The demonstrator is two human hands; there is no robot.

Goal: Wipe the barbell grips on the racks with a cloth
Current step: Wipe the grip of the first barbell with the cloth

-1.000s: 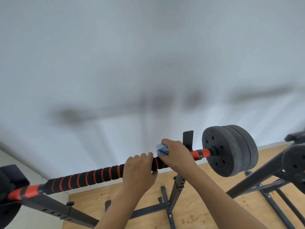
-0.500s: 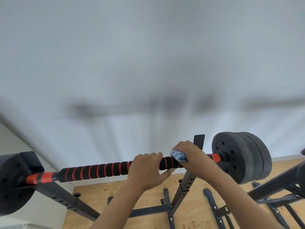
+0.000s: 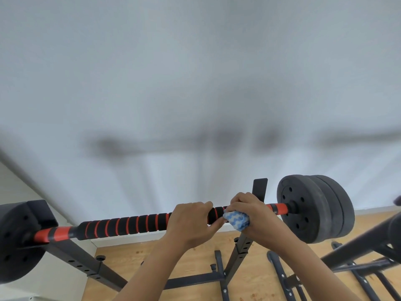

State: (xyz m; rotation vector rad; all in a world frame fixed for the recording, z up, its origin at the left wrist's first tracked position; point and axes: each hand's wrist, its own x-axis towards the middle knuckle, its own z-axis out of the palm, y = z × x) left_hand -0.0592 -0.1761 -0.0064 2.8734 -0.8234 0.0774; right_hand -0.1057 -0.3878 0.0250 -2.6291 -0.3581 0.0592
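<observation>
Barbell grip [image 3: 130, 224]: black foam, red-banded, apparently without lettering. Left hand [image 3: 191, 222] curls around it; right hand [image 3: 256, 216] clasps a blue-white cloth [image 3: 236, 220] against it.

matt foam grip [image 3: 130, 224], soft cloth [image 3: 237, 220], wood floor [image 3: 195, 261]

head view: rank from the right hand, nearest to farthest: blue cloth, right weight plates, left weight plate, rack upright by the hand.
From the right hand:
1. blue cloth: held in that hand, against the bar's grip.
2. rack upright: just behind the hand.
3. right weight plates: farther right, on the bar's end.
4. left weight plate: far left end, beyond the left hand.
</observation>
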